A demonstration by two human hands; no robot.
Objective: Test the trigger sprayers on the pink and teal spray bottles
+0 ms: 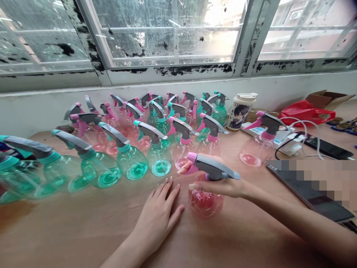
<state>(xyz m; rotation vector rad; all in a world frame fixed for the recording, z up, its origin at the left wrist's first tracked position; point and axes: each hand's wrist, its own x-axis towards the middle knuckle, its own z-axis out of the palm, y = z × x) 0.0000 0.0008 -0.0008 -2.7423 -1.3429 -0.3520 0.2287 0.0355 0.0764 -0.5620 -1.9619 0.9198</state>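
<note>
My right hand point(223, 185) is wrapped round the neck of a pink spray bottle point(206, 203) with a grey and pink trigger head, its nozzle pointing left. Flat on the wooden table point(92, 230) lies my left hand point(160, 208), fingers spread, holding nothing, just left of that bottle. Beyond my fingertips stands a row of clear green spray bottles point(134, 163) with teal collars. Two pink spray bottles point(182, 150) continue the row behind the held one. Another pink spray bottle point(255, 149) stands apart on the right.
More pink and green bottles crowd back to the window wall point(47, 108). A printed paper cup point(240, 111), a white power strip point(287, 141) with cables, a phone point(329, 146), a dark tablet-like device point(298, 188), a red plastic bag point(304, 111) and a cardboard box point(329, 98) lie to the right.
</note>
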